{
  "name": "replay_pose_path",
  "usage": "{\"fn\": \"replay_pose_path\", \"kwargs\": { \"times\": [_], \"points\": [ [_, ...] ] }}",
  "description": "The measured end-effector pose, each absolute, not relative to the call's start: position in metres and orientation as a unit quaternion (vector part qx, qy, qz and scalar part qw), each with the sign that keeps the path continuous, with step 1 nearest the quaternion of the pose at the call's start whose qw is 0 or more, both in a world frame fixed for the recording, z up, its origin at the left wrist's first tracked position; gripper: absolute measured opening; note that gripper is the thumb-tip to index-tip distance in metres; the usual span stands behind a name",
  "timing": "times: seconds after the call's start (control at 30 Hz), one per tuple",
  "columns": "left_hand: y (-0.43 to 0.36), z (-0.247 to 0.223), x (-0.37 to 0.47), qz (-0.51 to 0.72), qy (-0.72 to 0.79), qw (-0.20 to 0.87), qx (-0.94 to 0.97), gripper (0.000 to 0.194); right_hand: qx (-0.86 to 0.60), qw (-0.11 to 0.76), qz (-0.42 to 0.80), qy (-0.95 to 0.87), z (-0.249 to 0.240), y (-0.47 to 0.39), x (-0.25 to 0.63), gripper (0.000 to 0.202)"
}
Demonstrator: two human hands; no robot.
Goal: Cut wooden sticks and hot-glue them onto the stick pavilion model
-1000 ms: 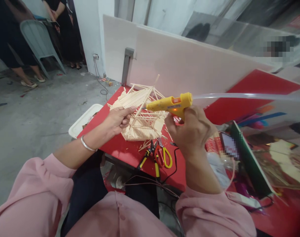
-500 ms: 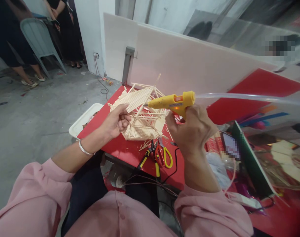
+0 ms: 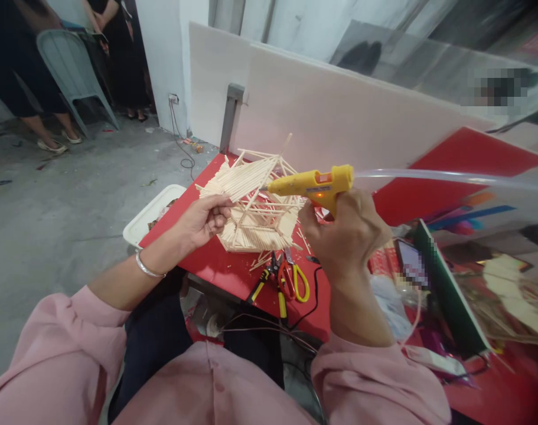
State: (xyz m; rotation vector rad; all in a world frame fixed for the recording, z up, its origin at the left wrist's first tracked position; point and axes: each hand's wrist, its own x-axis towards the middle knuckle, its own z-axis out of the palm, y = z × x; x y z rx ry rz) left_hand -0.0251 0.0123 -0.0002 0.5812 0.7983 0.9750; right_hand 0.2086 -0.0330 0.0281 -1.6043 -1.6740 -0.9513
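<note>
Clamping glue gun, right hand over red table; left hand curled at stick model, hold unclear; grey floor.

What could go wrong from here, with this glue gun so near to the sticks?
1. The yellow glue gun in the right hand has a lit light; if its nozzle is hot, a slip toward the left hand could burn it.
2. The stick model is thin and open, so a bump from the nozzle might bend or loosen sticks.
3. The pliers lie near the red table's front edge and could be knocked off.
</note>
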Motion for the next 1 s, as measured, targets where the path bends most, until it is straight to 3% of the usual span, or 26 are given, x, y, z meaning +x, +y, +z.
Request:
{"fn": "replay_pose_path", "kwargs": {
  "times": [1.0],
  "points": [
    [0.0086, -0.0030, -0.0204, 0.445, 0.364, 0.768, 0.283, 0.010, -0.619, 0.292, -0.370, -0.628, 0.0238, -0.0240, 0.2080, 0.032]
  ]
}}
